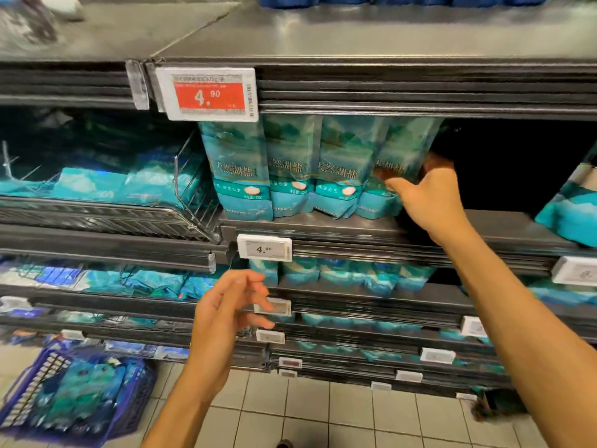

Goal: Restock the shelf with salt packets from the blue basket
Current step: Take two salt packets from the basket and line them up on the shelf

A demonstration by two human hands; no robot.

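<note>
- Supermarket shelving fills my view, dark metal tiers over a pale tiled floor [339,412], with a red price tag [208,93] on the upper shelf edge.
- On the middle shelf [355,226] four teal salt packets stand upright in a row; beyond the rightmost one the shelf runs into a dark gap, and that gap is where I judge the next packets belong.
- My right hand [426,197] is raised with the arm stretched forward, fingers curled round the right edge of the rightmost packet [392,169], thumb on its front face. It holds the packet upright, long axis vertical, pressed against its neighbour.
- My left hand [226,313] hangs lower and nearer, in front of the lower shelf edges, fingers loosely spread and holding nothing.
- More salt packets lie in the blue basket [135,399] on the floor, far down to the left of both hands. The left hand is clearly the nearer one, so I judge it should make the coming reach, down and leftward.
</note>
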